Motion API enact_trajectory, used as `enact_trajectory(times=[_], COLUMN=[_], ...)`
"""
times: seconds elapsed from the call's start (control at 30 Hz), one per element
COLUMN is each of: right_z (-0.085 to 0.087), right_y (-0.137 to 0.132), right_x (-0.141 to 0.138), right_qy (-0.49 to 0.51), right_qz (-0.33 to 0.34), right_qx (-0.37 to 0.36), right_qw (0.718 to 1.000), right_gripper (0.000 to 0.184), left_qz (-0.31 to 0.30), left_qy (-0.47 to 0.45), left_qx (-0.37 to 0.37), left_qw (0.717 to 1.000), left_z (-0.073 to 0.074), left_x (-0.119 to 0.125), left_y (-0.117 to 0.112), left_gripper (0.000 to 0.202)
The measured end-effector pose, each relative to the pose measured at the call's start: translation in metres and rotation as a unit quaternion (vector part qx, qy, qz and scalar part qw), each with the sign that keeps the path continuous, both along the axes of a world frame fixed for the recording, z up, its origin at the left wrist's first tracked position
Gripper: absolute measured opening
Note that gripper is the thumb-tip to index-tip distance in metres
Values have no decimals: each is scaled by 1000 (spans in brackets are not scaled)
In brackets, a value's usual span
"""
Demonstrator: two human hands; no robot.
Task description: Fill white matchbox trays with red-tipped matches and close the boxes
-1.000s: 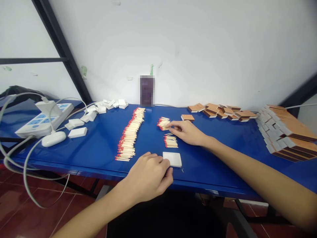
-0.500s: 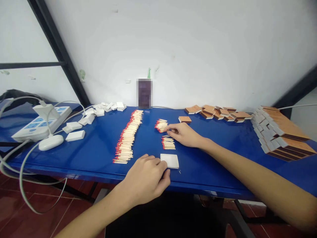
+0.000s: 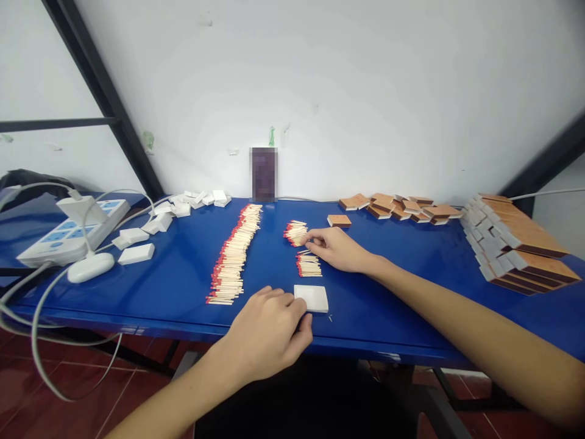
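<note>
Because the long row of matches [image 3: 233,256] lies with its red heads to the left, the bare sticks face the right hand [image 3: 337,249]; probably laid so that fingers meet wood rather than tips. Row runs front to back on the blue desk [image 3: 411,247]. To its right, two small groups, heads left as well: upper bunch [image 3: 295,231] slightly fanned, lower bunch [image 3: 309,266] straighter. White tray [image 3: 312,298] sits nearer the front edge, just below the lower bunch, a spot likely chosen for being within reach of both hands. Like is placed with like, seemingly for sorting by kind: white pieces [image 3: 181,209] back left, beyond the power strip [image 3: 52,235]; orange-topped boxes [image 3: 402,207] heaped back right; a tight stack of boxes [image 3: 532,231] far right. Hands, then. Right: thumb and forefinger drawn close at the stick ends of the upper bunch, apparently touching, other fingers curled; cannot tell whether a match is pinched. Left hand [image 3: 269,329]: palm down, fingers loosely bent, forefinger at the tray's left side, thumb apart below. Steadying it, I judge; fingertips partly hidden, so cannot tell if it grips.
</note>
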State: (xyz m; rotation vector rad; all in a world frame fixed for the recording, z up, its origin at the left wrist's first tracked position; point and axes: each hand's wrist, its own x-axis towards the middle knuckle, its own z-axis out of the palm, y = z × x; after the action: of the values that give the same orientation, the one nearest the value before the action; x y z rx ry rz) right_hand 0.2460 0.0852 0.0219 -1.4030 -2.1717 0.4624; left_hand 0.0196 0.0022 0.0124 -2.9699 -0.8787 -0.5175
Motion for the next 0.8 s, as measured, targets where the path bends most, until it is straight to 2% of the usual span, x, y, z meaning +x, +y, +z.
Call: enact_trajectory(times=[0.43, 0.8], right_z=[-4, 2], right_y=[5, 3], right_x=[4, 7], right_qy=[4, 31], right_qz=[8, 18], right_qx=[11, -47], right_qw=[1000, 998], right_gripper=[29, 23], left_qz=[6, 3], left_qy=[16, 12], left_qx=[-4, -4], left_qw=[1000, 1000], left_z=[2, 1], left_x=[-1, -1], left_y=[-1, 0], left_gripper=[25, 25])
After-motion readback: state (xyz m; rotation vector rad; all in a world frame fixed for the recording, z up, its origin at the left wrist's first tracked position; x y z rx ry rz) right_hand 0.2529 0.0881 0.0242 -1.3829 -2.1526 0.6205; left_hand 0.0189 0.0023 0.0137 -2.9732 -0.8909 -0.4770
